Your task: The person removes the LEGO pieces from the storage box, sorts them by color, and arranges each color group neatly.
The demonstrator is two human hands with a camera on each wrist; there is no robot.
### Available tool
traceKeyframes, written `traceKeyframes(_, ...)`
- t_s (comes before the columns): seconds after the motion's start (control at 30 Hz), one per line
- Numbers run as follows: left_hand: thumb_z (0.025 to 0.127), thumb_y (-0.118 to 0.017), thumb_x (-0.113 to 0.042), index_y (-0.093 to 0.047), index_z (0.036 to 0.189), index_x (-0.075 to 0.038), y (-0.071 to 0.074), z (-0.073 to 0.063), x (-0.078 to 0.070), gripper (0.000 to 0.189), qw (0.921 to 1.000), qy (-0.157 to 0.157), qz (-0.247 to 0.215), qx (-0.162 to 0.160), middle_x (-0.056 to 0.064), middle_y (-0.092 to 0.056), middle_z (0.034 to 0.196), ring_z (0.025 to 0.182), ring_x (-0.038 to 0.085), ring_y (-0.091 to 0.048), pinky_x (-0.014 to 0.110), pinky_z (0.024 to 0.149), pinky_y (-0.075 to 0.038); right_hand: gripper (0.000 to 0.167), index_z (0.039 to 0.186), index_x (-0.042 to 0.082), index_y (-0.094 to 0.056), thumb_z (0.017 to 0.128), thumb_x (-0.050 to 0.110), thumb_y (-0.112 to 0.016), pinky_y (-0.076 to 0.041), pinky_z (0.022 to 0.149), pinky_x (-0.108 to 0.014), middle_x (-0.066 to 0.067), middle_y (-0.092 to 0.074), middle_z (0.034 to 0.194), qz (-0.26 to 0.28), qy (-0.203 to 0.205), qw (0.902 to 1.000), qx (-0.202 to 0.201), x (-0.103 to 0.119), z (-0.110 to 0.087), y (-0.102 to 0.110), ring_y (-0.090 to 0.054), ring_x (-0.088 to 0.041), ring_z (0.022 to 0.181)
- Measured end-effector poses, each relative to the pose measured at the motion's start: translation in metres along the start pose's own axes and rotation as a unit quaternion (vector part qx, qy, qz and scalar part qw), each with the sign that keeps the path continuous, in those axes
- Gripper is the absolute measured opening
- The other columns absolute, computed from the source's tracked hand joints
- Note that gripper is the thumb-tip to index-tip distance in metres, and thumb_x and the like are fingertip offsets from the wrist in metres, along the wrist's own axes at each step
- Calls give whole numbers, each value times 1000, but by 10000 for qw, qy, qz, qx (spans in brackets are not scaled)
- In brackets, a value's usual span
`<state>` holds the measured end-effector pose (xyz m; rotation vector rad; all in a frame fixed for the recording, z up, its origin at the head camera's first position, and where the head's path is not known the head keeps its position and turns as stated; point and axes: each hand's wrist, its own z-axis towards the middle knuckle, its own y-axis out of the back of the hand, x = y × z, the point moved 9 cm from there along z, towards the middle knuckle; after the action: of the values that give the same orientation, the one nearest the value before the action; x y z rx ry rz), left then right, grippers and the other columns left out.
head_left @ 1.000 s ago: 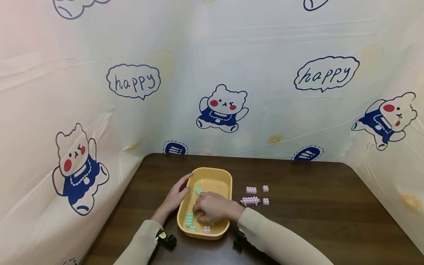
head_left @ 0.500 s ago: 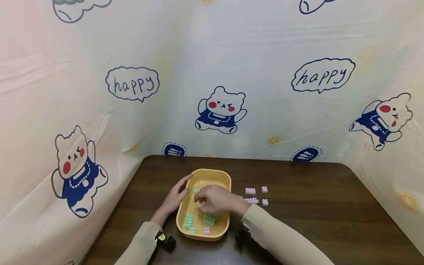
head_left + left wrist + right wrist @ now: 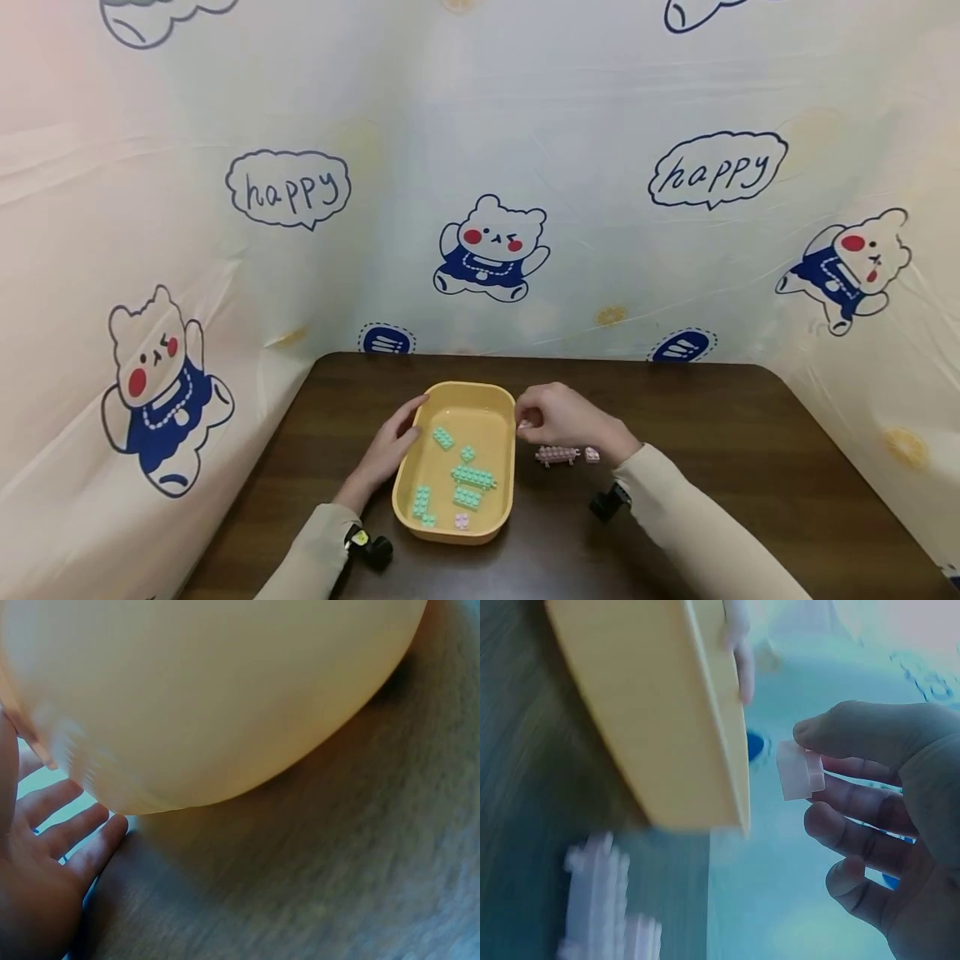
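A yellow plastic tray (image 3: 453,538) sits on the dark wooden table. My left hand (image 3: 384,454) rests against its left side, and in the left wrist view the fingers (image 3: 94,847) lie nearly straight along the outer wall. Just beyond the tray's right rim, my right hand (image 3: 564,417) pinches a small pale pink toy building brick (image 3: 795,771) between thumb and fingers. Inside the tray lie several mint-green bricks, among them a long one with side pegs (image 3: 473,477), and one small pink brick (image 3: 461,521).
Right of the tray, a long pink brick with pegs (image 3: 557,455) lies on the table (image 3: 697,467) beside a small pink brick (image 3: 592,455), both below my right hand. A printed curtain (image 3: 600,100) encloses the table's back and sides.
My right hand has moved right, out of the tray and past its rim, with a pink brick in its fingers. The green bricks have come into view. My left hand stays at the tray.
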<state>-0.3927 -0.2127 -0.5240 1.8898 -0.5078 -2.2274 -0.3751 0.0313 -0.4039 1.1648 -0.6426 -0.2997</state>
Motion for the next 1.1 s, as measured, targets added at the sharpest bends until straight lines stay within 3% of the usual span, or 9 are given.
traceKeyframes(0.27,99,-47,-12,-39,148,-27,4,3,-4,52,10000,-72,50,39,6,-32,157,140,32,-37,54,105,-41,8,85,16,-69,82,18,-76,-47,58,-19,5,-61,77,-11,-550,9982,-248,-52,-56,16,-57,-10,67)
traceKeyframes(0.5,99,-47,-10,-40,148,-26,13,2,-2,53,9997,-181,143,-56,7,-33,157,138,31,-38,49,101,-44,13,88,11,-69,79,15,-77,-49,59,-21,7,-61,76,209,-1297,9908,-334,-94,-95,12,-54,-6,66)
traceKeyframes(0.7,99,-47,-9,-38,149,-23,13,-1,1,53,9995,-231,229,-26,11,-33,156,137,33,-39,44,98,-47,19,88,11,-65,76,17,-79,-47,57,-22,6,-60,71,467,-1537,9858,-498,-114,-111,-1,-53,-4,63)
traceKeyframes(1.1,99,-47,-11,-37,150,-24,-1,4,-2,53,9995,-246,164,126,10,-32,157,140,33,-36,55,106,-39,20,88,12,-65,76,18,-80,-46,56,-22,5,-59,70,546,-1870,9795,-515,-129,-127,-13,-51,-5,62)
